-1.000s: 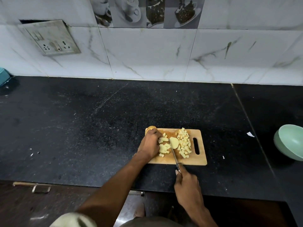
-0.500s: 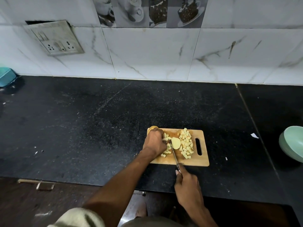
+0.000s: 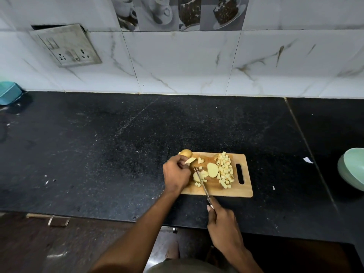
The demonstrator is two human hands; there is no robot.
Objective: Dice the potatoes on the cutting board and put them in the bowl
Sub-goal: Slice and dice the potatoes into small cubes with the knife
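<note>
We see pale diced potatoes [image 3: 225,170] heaped on the cutting board [image 3: 232,191], our left hand [image 3: 176,174] pinching a potato slice [image 3: 190,160], our right hand [image 3: 222,223] gripping the knife [image 3: 201,182].

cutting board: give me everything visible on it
The cutting board is a light wooden rectangle with rounded corners and a slot handle at its right end, lying flat on the black counter. It carries a heap of potato dice, a flat slice and scattered pieces. The left hand overlaps its left edge; the knife crosses its near edge.
</note>
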